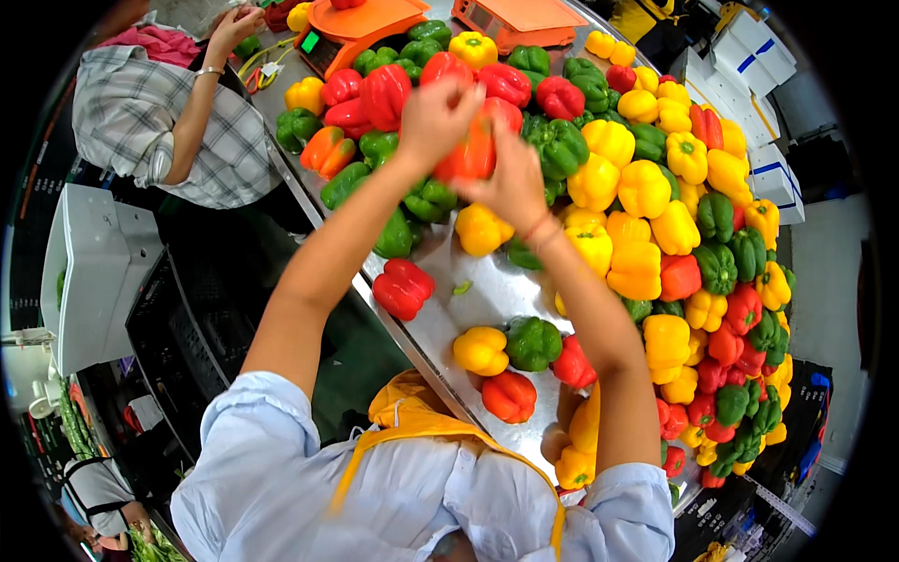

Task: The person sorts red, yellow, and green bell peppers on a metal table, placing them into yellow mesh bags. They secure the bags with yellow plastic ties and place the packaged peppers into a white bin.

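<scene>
An orange-red bell pepper (471,155) is held over the heap of peppers by my right hand (515,178), its thumb beneath and fingers along the side. Right beside it, my left hand (435,120) is closed in a pinch, its fingertips near the pepper's top; whatever they pinch is too blurred to make out. Behind my hands lie red bell peppers (385,96) and green bell peppers (559,148). Closer to me on the metal table (440,323) sit a red bell pepper (404,289), a yellow bell pepper (480,350) and a green bell pepper (534,343).
Yellow bell peppers (644,188) and others are piled along the right. Two orange scales (361,30) (520,23) stand at the far edge. At left are a co-worker in a checked shirt (220,140), a white foam box (98,272) and a black crate (178,328).
</scene>
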`<move>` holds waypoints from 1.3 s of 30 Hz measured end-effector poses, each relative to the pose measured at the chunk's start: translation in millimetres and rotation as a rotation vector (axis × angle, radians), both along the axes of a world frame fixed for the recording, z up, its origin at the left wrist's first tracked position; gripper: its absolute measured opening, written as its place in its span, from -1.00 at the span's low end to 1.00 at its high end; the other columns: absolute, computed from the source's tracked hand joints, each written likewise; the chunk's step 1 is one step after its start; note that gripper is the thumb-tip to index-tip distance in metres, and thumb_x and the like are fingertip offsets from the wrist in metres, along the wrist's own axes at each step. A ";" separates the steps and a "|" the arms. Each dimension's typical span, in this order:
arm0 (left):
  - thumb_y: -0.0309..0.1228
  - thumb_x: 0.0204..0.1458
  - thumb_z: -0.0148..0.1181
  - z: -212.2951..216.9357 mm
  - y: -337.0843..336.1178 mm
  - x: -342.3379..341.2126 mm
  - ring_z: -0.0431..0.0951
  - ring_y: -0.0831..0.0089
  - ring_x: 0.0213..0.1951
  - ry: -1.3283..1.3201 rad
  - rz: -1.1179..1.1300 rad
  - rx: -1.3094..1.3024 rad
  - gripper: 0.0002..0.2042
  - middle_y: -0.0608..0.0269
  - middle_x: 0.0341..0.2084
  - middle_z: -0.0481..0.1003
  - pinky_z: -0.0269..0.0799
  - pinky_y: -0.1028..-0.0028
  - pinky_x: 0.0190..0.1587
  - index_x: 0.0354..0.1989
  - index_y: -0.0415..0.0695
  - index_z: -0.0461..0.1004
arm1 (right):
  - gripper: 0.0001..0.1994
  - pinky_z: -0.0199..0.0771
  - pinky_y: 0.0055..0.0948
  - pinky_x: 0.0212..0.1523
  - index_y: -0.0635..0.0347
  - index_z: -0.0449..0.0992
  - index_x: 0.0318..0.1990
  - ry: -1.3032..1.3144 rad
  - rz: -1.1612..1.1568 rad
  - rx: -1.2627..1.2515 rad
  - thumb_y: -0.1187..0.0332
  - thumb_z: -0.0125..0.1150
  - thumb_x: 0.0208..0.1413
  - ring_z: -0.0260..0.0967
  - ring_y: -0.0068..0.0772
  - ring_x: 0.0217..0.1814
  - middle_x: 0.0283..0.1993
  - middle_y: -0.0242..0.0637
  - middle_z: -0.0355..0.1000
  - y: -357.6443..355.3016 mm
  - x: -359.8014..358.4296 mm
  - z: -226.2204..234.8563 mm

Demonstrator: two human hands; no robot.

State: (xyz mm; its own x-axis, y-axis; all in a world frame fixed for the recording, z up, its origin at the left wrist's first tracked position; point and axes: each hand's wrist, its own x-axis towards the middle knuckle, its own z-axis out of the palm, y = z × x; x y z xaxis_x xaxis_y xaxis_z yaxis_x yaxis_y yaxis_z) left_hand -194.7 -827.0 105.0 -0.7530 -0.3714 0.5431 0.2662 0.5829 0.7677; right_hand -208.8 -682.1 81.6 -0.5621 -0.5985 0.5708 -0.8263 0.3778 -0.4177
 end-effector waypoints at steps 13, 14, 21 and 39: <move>-0.24 -0.11 0.07 -58.4 -39.4 -79.5 0.28 0.24 -0.03 0.173 0.138 -0.835 -0.63 0.07 -0.07 0.30 0.24 0.35 -0.03 -0.04 0.18 0.33 | -0.75 0.40 -0.56 -0.24 0.38 0.34 -0.15 -1.030 0.088 -0.063 0.39 -0.11 0.10 0.40 -0.47 -0.26 -0.29 -0.22 0.42 105.0 -23.3 22.3; -0.27 -0.16 0.11 -44.8 -39.1 -77.1 0.20 0.15 0.03 0.070 0.024 -0.712 -0.60 0.03 -0.01 0.22 0.15 0.30 0.03 -0.06 0.03 0.34 | -0.75 0.40 -0.57 -0.25 0.37 0.34 -0.16 -1.030 0.045 -0.052 0.37 -0.12 0.11 0.40 -0.48 -0.28 -0.30 -0.23 0.42 137.2 -12.6 20.6; -0.43 -0.08 0.01 7.1 9.7 -46.5 0.44 0.44 -0.29 -0.171 -0.223 -0.002 -0.69 0.14 -0.39 0.44 0.32 0.49 -0.18 -0.12 -0.24 0.34 | -0.76 0.39 -0.67 -0.35 0.35 0.37 -0.20 -1.170 -0.417 -0.279 0.35 -0.11 0.12 0.40 -0.57 -0.39 -0.37 -0.29 0.44 339.2 118.9 33.2; 0.04 -0.38 0.27 -83.0 361.9 155.6 0.15 0.07 0.07 -0.486 -0.808 -0.262 -0.14 -0.19 0.01 0.14 0.10 0.27 0.07 0.14 -0.07 0.04 | -0.35 0.26 -0.33 -0.05 0.38 0.17 0.00 -0.481 -0.613 0.002 0.23 0.29 -0.24 0.18 -0.14 0.04 0.02 -0.03 0.18 429.9 378.8 -34.3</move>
